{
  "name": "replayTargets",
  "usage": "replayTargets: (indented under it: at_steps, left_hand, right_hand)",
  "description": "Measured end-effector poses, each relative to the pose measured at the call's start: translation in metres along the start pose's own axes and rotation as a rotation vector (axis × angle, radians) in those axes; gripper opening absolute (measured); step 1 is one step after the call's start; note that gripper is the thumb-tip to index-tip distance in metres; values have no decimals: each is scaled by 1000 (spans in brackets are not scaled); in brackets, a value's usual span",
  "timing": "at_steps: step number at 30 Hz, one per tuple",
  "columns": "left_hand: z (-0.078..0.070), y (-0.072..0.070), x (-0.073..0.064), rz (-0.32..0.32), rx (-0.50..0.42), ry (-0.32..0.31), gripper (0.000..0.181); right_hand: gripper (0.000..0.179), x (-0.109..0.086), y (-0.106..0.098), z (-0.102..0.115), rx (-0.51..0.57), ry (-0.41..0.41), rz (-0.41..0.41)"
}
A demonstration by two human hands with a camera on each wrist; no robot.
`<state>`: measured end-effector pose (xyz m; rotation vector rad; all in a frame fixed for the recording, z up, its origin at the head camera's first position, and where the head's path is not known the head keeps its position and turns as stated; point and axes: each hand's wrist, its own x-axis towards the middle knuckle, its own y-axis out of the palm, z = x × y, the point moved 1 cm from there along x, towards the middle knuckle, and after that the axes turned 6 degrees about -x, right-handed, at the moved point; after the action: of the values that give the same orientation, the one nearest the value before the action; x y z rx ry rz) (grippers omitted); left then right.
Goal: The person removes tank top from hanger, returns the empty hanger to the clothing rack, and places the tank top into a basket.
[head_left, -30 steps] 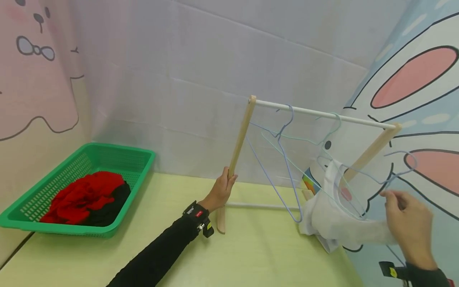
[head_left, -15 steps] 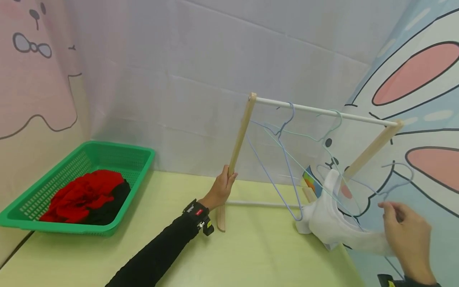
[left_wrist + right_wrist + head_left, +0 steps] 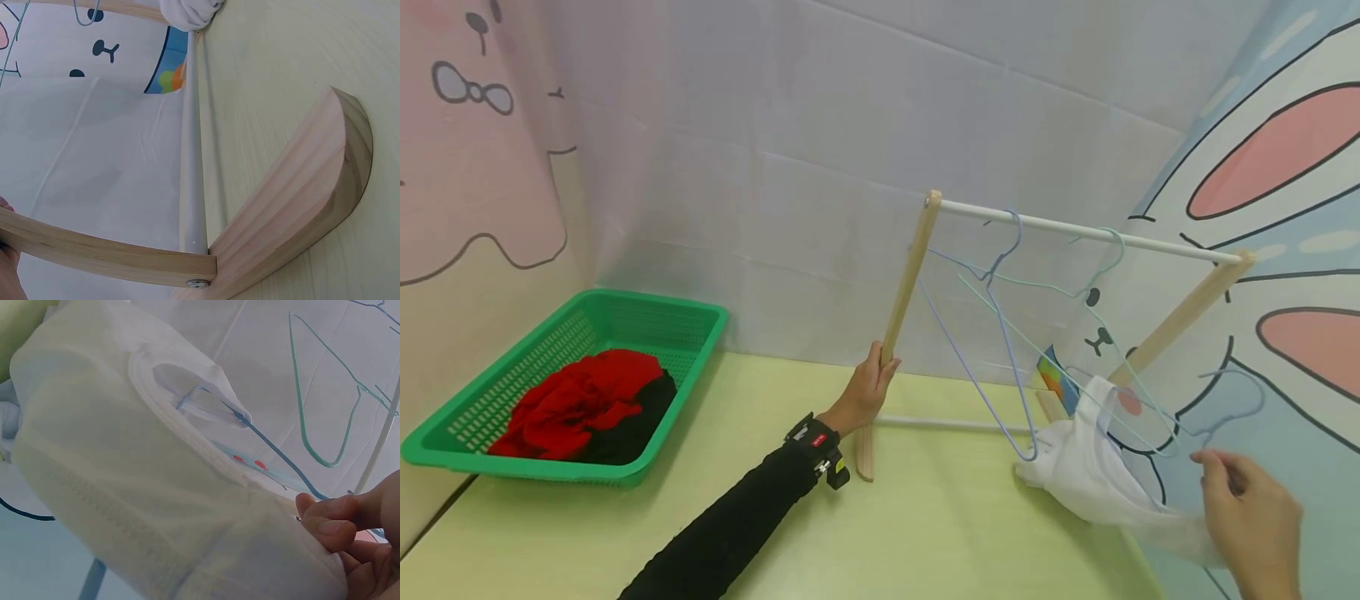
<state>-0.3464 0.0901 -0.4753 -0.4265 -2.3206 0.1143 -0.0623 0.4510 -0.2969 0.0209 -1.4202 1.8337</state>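
Note:
In the head view my left hand (image 3: 865, 392) grips the near wooden post (image 3: 912, 279) of a small clothes rack. My right hand (image 3: 1251, 517), at the lower right, pinches a blue wire hanger (image 3: 1240, 412) just below its hook. A white sleeveless top (image 3: 1090, 475) hangs from this hanger, one strap over its far arm. In the right wrist view the thumb and fingers (image 3: 334, 528) lie against the wire and the top's edge. The top's lower part droops over the table edge. In the left wrist view only part of the left hand (image 3: 7, 269) shows on the post.
On the rack's white rail (image 3: 1075, 231) hang a blue hanger (image 3: 1003, 333) and a green hanger (image 3: 1108, 267). A green basket (image 3: 655, 304) at the left holds red cloth (image 3: 580, 392) and black cloth (image 3: 643, 425). Printed wall cloths stand behind the yellow table (image 3: 940, 533).
My right hand has moved slightly down with the hanger and white top, whose hook now sits lower and whose cloth has shifted. The left hand keeps its grip on the post.

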Motion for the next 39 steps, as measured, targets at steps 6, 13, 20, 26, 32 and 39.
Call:
replayTargets:
  at_steps: [6, 13, 20, 26, 32, 39]
  left_hand:
    - [-3, 0, 1, -4, -2, -19, 10]
    - [-5, 1, 0, 3, 10, -21, 11]
    - [-3, 0, 0, 3, 12, -20, 11]
    - [1, 2, -1, -5, 4, -25, 12]
    - [2, 1, -2, -10, 1, -37, 13]
    - [-2, -3, -1, 43, -28, -60, 14]
  right_hand:
    - [26, -5, 2, -3, 3, -10, -28]
    - [31, -15, 8, -7, -59, 78, 31]
    - [32, -17, 10, -14, -57, 91, 48]
    - [32, -19, 14, -17, -57, 98, 52]
    - [30, -19, 14, -17, -50, 83, 68]
    - [30, -21, 17, -21, -41, 84, 66]
